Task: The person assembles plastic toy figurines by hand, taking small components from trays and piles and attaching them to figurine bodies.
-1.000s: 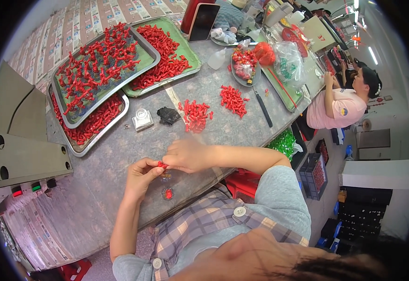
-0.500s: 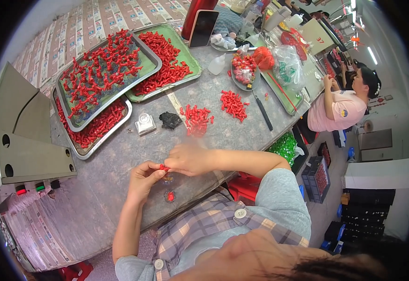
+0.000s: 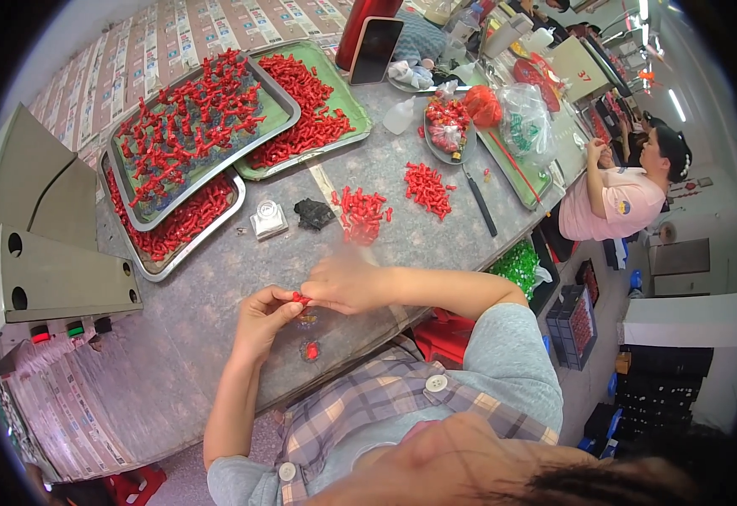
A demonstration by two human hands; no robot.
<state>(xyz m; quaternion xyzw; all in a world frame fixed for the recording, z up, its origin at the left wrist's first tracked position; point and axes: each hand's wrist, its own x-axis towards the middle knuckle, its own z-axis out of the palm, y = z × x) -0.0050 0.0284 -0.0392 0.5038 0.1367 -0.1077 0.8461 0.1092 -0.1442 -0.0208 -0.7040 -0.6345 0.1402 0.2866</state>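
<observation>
Between my fingertips is a small red plastic piece [image 3: 300, 298]. My left hand [image 3: 265, 316] pinches it from the left, and my right hand [image 3: 343, 285] closes on it from the right. Its finer shape is hidden by the fingers. Just below my hands, another small red piece [image 3: 311, 350] rests on the grey table [image 3: 208, 337], with something clear around it. Beyond my right hand lie two loose heaps of red pieces, a nearer heap [image 3: 360, 211] and a farther heap [image 3: 427, 189].
At the back left, a metal tray [image 3: 288, 118] of red pieces overlaps another tray; a green tray [image 3: 356, 131] adjoins them. A white-lidded jar [image 3: 268, 219], black lump [image 3: 312, 214] and black-handled tool [image 3: 481, 207] lie on the table. A grey machine [image 3: 65, 270] stands left; a co-worker [image 3: 617, 190] sits right.
The whole view has shifted slightly to the right. My hands keep the same pinch on the red piece, with hardly any visible movement.
</observation>
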